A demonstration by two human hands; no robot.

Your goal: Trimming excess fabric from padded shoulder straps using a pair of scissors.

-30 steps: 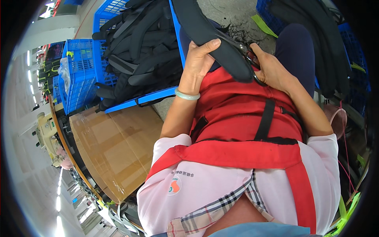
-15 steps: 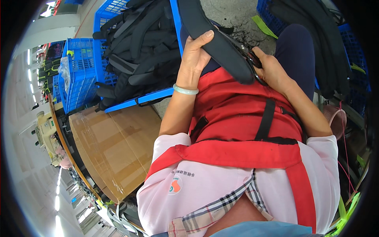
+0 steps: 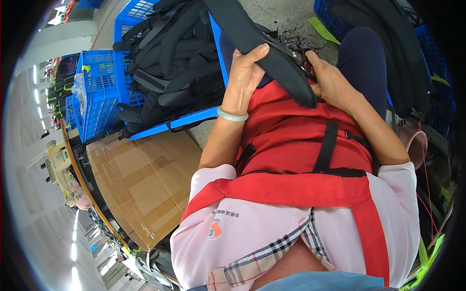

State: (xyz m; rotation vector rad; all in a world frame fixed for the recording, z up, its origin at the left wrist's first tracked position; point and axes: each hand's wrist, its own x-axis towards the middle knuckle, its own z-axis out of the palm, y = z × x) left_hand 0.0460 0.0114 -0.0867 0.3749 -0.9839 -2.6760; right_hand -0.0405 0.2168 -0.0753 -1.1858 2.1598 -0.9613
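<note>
The left hand (image 3: 245, 77) wrapped its fingers around a black padded strap (image 3: 262, 46) near the top middle, steadying it. The right hand (image 3: 330, 80) pinched its end.

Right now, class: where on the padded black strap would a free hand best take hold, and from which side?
Probably the bare upper stretch of the padded black strap, from its left edge. It is flat and broad there, suiting a thumb-over pinch like the left hand already uses lower down. The right hand crowds the lower end.
</note>
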